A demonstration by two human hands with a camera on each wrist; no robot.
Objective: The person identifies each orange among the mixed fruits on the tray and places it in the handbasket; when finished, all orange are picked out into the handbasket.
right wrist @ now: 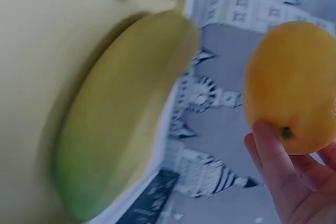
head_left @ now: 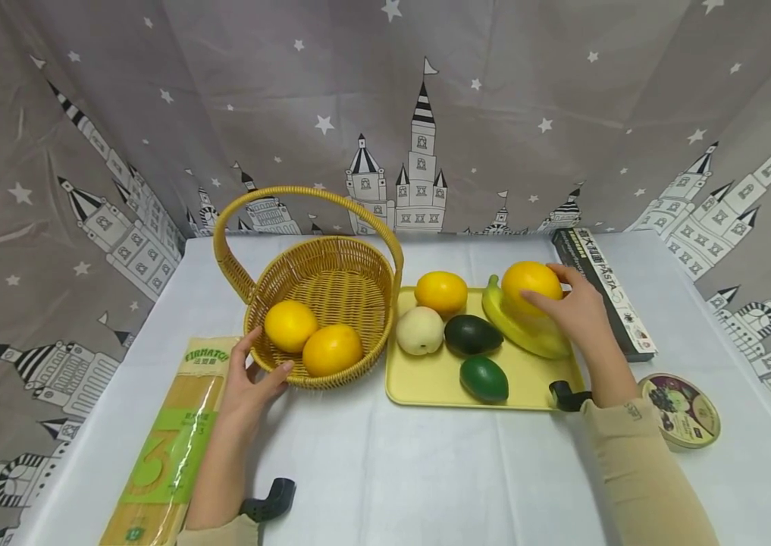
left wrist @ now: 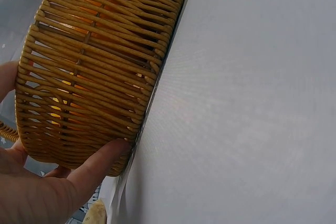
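In the head view my left hand holds the near left side of a wicker basket with a tall handle. Its thumb lies against the woven wall in the left wrist view. Two oranges are inside the basket. My right hand grips another orange between thumb and fingers, raised above a yellow tray. Beneath that orange a banana lies on the tray; the right wrist view shows the held orange apart from it.
Also on the tray are an orange, a pale round fruit, a dark avocado and a green one. A spaghetti pack lies left; a black pasta box and round tub lie right.
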